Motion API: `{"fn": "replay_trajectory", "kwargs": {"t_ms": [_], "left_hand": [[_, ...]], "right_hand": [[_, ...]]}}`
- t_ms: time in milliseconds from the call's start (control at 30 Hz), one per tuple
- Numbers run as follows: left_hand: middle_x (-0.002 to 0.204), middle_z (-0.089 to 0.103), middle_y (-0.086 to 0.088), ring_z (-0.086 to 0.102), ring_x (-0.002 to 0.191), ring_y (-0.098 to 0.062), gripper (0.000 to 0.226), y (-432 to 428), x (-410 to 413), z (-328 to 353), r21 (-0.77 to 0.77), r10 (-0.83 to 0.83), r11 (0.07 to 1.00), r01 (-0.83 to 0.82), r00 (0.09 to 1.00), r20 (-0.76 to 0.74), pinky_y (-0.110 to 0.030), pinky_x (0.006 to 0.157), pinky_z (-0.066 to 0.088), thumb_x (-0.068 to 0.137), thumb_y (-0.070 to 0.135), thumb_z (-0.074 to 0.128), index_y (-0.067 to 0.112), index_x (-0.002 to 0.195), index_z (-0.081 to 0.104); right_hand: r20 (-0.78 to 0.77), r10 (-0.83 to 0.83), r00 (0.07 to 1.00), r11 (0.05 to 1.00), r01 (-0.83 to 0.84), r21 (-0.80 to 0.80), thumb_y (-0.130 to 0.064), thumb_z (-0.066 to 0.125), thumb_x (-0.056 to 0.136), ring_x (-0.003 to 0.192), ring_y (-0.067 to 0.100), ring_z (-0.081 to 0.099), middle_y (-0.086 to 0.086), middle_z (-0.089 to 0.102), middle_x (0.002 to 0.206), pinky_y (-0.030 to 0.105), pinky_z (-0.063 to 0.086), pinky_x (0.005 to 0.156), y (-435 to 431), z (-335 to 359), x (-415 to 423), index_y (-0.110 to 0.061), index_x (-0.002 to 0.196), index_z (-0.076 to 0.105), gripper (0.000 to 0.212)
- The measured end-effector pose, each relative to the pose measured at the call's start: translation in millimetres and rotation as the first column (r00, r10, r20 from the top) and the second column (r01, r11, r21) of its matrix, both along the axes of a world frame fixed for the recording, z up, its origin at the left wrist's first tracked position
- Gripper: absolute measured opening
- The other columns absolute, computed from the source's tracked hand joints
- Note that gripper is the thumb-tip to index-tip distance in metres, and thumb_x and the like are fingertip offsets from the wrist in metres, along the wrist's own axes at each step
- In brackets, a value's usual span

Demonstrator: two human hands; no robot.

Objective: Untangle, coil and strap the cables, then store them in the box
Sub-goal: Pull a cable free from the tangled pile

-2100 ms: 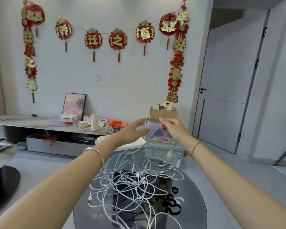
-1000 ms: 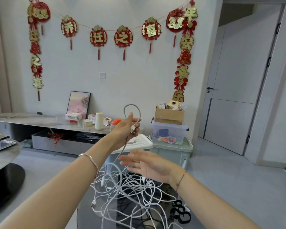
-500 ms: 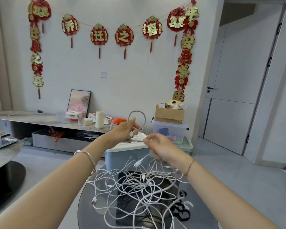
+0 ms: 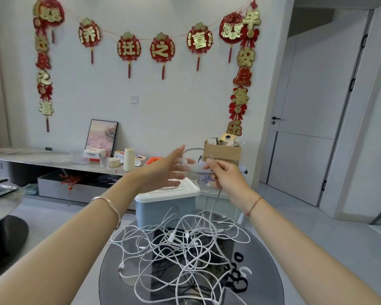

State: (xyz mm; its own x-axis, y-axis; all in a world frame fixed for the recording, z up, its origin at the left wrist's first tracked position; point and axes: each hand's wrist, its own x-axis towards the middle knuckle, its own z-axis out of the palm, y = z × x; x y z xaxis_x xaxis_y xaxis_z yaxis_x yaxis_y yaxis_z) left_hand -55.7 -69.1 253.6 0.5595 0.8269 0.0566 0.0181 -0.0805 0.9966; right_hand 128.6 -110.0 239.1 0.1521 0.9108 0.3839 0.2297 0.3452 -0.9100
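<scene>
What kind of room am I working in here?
Likely a home living room: red festive wall decorations, a low console with a framed picture, and a round glass table.

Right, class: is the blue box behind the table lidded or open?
Lidded: a white lid covers the top of the blue box. Whether it is latched, cannot tell.

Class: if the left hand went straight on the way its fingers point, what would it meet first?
The left hand points toward the right hand. It would likely meet the grey cable pinched there first, then that hand; motion blur leaves depth unclear.
</scene>
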Motion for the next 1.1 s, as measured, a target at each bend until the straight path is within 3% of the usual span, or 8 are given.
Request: {"fn": "replay_trajectory", "kwargs": {"t_ms": [100,267,500,567,700,867,1000,1100], "left_hand": [[0.121,0.059,0.003,0.058,0.105,-0.013,0.036,-6,13,-15,0.164,0.096,0.98,-0.115,0.988,0.12,-0.026,0.084,0.05,0.089,0.052,0.051,0.032,0.117,0.061],[0.095,0.066,0.012,0.057,0.082,0.005,0.029,-21,46,-36,0.443,0.257,0.834,-0.329,0.942,0.216,-0.009,0.074,0.045,0.103,0.028,0.038,0.023,0.105,0.066],[0.082,0.071,0.009,0.06,0.081,-0.011,0.039,-12,40,-29,0.192,0.29,0.904,-0.383,0.877,0.382,-0.024,0.073,0.044,0.105,0.027,0.028,0.021,0.08,0.057],[0.07,0.069,0.014,0.055,0.068,-0.007,0.038,-9,34,-25,0.196,0.299,0.908,-0.37,0.9,0.316,-0.023,0.065,0.04,0.105,0.027,0.027,0.021,0.074,0.048],[0.073,0.056,-0.006,0.045,0.063,-0.013,0.041,-6,22,-20,0.531,0.327,0.806,-0.26,0.944,-0.034,-0.029,0.064,0.035,0.104,0.028,0.028,0.016,0.068,0.042],[0.065,0.042,0.0,0.04,0.062,-0.016,0.043,-5,15,-1,0.679,0.374,0.734,-0.009,0.839,-0.394,-0.029,0.063,0.034,0.104,0.031,0.03,0.018,0.064,0.039],[0.07,0.056,0.006,0.05,0.059,-0.001,0.034,-16,25,-11,0.452,0.243,0.871,-0.194,0.969,-0.053,-0.017,0.059,0.039,0.103,0.028,0.035,0.021,0.078,0.056],[0.082,0.062,0.006,0.053,0.074,-0.006,0.032,-25,41,-32,0.302,0.259,0.903,-0.305,0.949,0.181,-0.02,0.068,0.042,0.103,0.028,0.036,0.024,0.084,0.061]], "right_hand": [[-0.222,-0.038,0.974,0.998,0.027,-0.051,-0.026,0.051,0.097,0.047,0.009,0.03,0.0,0.041,0.056,0.021,0.026,0.048,1,-3,-9,-0.016,0.075,0.064,0.027],[-0.354,-0.004,0.935,0.998,-0.016,-0.055,-0.024,0.05,0.098,0.038,0.003,0.032,-0.001,0.043,0.057,0.015,0.026,0.037,1,-11,-23,-0.015,0.079,0.064,0.024],[0.007,0.115,0.993,0.993,-0.115,-0.037,-0.029,0.064,0.089,0.044,0.007,0.044,-0.005,0.056,0.053,0.019,0.039,0.045,-8,-15,-3,-0.016,0.087,0.055,0.015],[0.095,0.09,0.991,0.996,-0.087,-0.031,-0.037,0.062,0.089,0.049,0.009,0.047,-0.004,0.061,0.058,0.019,0.041,0.05,-8,-15,9,-0.018,0.094,0.058,0.02],[0.282,0.096,0.955,0.994,-0.104,0.016,-0.053,0.059,0.084,0.067,0.01,0.06,0.002,0.071,0.08,0.031,0.047,0.073,-7,-10,17,-0.026,0.098,0.064,0.031],[0.417,0.172,0.893,0.979,-0.203,0.03,-0.034,0.048,0.097,0.059,0.013,0.053,0.002,0.06,0.063,0.03,0.041,0.067,-6,-11,8,-0.022,0.076,0.06,0.027],[0.248,0.06,0.967,0.992,-0.086,0.096,-0.026,0.043,0.1,0.045,0.005,0.041,-0.004,0.049,0.051,0.021,0.033,0.051,-3,-14,2,-0.019,0.067,0.055,0.036],[0.045,0.022,0.999,0.999,-0.023,0.038,-0.023,0.042,0.101,0.043,0.004,0.034,-0.001,0.042,0.055,0.019,0.027,0.048,-1,-17,-11,-0.013,0.074,0.056,0.033]]}}
